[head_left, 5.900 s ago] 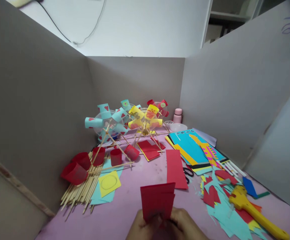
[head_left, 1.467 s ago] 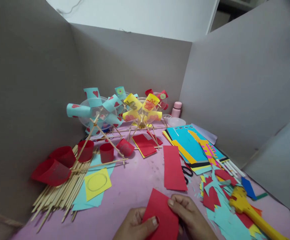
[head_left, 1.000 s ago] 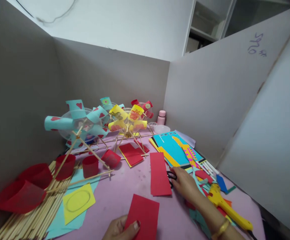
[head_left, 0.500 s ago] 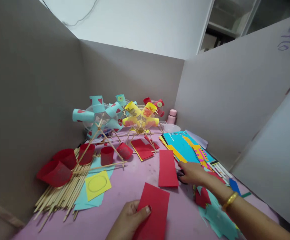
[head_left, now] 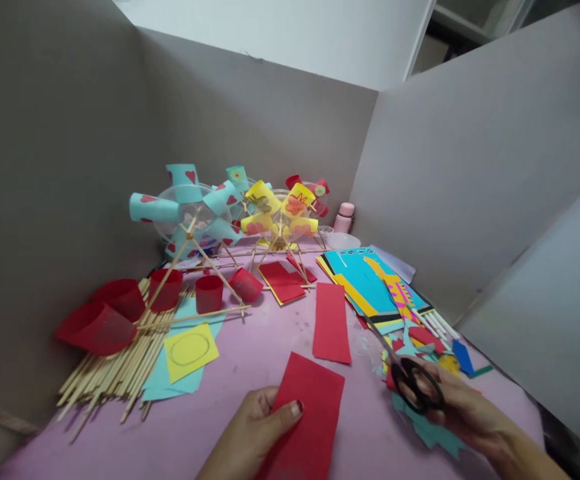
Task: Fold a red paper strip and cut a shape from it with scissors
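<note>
My left hand (head_left: 250,437) pinches the lower left edge of a red paper rectangle (head_left: 310,407), thumb on top, on the pink table (head_left: 250,347) near the front. My right hand (head_left: 463,410) is to the right, closed around the black handles of a pair of scissors (head_left: 415,385) held just above cut paper scraps (head_left: 420,347). The blades point up and left toward a second red strip (head_left: 331,322) lying flat in the middle.
Paper pinwheel models (head_left: 195,207) on stick frames stand at the back. Red paper cups (head_left: 120,310) and a bundle of wooden sticks (head_left: 115,373) lie left, by a yellow square (head_left: 190,348). Coloured sheets (head_left: 370,283) and a pink bottle (head_left: 345,217) sit right. Grey partition walls (head_left: 45,167) enclose the table.
My right hand left the folded red paper, reached right to the scissors beside the red strip, and has lifted them back toward me. My left hand keeps the red paper.
</note>
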Demonstrator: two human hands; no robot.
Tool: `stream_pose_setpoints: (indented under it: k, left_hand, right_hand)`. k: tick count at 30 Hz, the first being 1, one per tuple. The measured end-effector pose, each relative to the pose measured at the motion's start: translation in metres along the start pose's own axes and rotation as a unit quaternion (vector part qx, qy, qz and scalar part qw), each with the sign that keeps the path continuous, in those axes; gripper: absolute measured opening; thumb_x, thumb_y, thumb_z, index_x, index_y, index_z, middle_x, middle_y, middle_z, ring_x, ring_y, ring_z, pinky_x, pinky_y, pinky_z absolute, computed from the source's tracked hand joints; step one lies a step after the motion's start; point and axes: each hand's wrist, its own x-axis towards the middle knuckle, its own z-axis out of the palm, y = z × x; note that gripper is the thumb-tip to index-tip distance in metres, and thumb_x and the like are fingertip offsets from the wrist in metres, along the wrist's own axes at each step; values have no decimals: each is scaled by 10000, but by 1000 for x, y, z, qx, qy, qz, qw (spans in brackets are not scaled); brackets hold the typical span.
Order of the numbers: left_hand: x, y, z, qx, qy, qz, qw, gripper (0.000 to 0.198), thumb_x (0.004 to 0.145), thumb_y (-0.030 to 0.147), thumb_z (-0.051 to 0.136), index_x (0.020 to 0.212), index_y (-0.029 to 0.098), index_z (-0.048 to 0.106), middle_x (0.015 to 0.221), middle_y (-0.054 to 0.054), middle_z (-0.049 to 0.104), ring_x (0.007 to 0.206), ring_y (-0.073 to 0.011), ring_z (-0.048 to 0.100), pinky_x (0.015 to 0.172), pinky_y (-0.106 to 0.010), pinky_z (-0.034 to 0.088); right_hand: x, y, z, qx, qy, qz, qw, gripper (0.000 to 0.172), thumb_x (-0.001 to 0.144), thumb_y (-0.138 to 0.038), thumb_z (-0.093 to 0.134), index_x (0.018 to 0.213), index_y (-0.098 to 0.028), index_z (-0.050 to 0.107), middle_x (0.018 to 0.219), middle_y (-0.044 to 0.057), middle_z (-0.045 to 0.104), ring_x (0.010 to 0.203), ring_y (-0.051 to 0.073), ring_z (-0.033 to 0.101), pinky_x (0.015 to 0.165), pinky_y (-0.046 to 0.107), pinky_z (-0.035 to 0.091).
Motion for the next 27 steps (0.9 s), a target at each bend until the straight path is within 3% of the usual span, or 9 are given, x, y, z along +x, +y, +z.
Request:
stream_pose_setpoints:
  k: [4,7,10,17,27]
  left_hand:
    - [0,2,2,-1,-6,-7,1000,350,635,412,769,820,116,734,627,-47,682,541,-129,576,512,-215,438]
    - [0,2,2,-11,-11,-10,1000,316,631,370,781,828,127,740,636,-38,688,542,-133,584,533,-224,447]
    - [1,1,3,-11,-23,-7,1000,327,643,406,766,818,130,742,621,-37,684,542,-135,590,549,-228,451]
    - [1,-2,5,-11,-36,-33,999,364,629,438,768,810,125,736,640,-41,679,547,-130,579,541,-219,430]
    - [-2,-3,5,2,-37,-41,998,406,639,483,745,844,133,747,651,-45,681,569,-126,548,529,-205,384]
  right_hand:
    - [-7,19,37,88,-45,10,995,431,615,-480,777,885,-184,619,525,-47,509,464,69,382,441,192,260]
    - [-6,17,59,39,-24,-71,996,400,712,-448,719,963,-209,519,543,-54,546,487,74,392,464,195,245]
    - [-4,3,72,-5,-10,-97,995,428,700,-421,739,973,-231,470,579,-79,527,511,73,400,475,191,263]
    - [4,-24,93,-57,-90,-88,990,440,599,-356,819,859,-211,494,566,-100,474,506,63,370,483,194,274]
    - [13,-16,92,-22,-127,-48,990,415,613,-359,806,854,-203,506,542,-122,401,460,34,295,409,161,213]
